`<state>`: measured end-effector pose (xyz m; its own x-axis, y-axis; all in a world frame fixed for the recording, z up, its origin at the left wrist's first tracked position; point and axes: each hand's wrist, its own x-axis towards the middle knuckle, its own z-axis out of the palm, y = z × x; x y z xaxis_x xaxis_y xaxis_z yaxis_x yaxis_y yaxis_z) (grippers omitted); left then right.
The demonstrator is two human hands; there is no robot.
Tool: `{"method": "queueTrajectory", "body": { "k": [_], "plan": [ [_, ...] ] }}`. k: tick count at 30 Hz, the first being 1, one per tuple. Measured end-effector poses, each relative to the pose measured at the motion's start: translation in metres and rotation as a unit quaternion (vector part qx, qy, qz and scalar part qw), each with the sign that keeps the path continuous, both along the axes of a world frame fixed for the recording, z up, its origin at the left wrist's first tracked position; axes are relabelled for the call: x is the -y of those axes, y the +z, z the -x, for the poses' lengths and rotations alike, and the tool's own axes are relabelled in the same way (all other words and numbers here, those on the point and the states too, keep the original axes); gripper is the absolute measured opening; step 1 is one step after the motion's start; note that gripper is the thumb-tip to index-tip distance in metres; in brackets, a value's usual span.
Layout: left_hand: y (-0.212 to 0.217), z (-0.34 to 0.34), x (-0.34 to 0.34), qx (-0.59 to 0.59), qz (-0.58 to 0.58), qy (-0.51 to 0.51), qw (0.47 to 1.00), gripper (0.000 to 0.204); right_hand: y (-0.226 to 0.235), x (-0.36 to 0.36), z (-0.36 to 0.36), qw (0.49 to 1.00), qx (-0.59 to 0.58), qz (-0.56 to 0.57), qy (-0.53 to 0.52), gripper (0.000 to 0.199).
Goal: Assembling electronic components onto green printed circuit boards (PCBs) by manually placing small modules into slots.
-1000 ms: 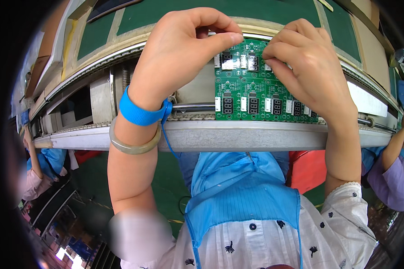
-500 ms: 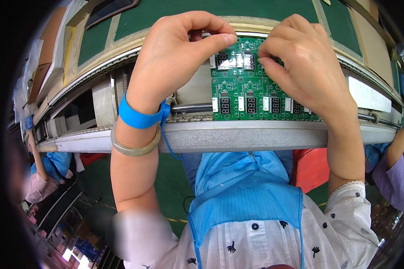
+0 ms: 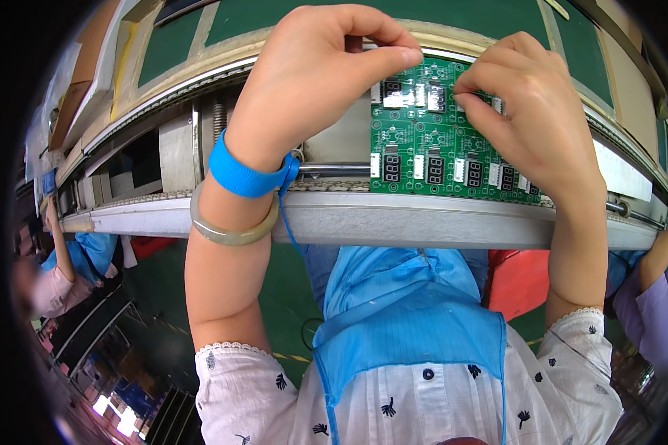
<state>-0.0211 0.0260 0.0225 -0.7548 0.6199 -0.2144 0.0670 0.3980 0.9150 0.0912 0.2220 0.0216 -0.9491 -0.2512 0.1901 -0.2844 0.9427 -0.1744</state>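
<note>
A green circuit board panel (image 3: 408,133) with black digit displays and white connectors lies across the conveyor rails. My left hand (image 3: 312,70) is over its far left part, thumb and index finger closed in a pinch at the far edge. My right hand (image 3: 531,111) hovers above the right part, its thumb and index finger also pinched close to the far row of displays. Whatever the fingertips hold is too small or hidden. A blue wrist strap (image 3: 246,169) with a cord and a pale bangle (image 3: 230,236) circle my left arm.
The near metal rail (image 3: 416,222) runs between my body and the board. A metal rod (image 3: 334,170) crosses under the panel. Beyond the far rail is a green work surface (image 3: 274,21). Other people's arms (image 3: 61,245) show at both sides, and a red object (image 3: 523,285) is below the rail.
The scene has shifted a little rightward in the view. Both pinched hands have also moved slightly right over the panel, and more of a white connector beside my right fingers now shows.
</note>
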Motion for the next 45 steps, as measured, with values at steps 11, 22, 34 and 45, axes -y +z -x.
{"method": "queueTrajectory", "body": {
  "k": [11,22,34,45],
  "plan": [
    [0.004,0.003,0.006,-0.005,-0.035,-0.015,0.999,0.018,0.006,0.016,0.000,0.997,-0.016,-0.074,-0.022,0.007],
    [-0.007,0.007,0.016,-0.096,-0.112,-0.062,0.987,0.020,0.000,0.022,0.000,0.995,-0.031,-0.084,-0.032,0.008],
    [-0.009,0.007,0.019,-0.094,-0.125,-0.067,0.985,0.019,0.001,0.023,0.003,0.997,-0.003,-0.049,-0.060,0.007],
    [-0.009,0.008,0.009,-0.050,-0.069,-0.080,0.993,0.020,0.003,-0.001,0.006,0.997,-0.022,0.044,-0.062,0.011]
  ]
}}
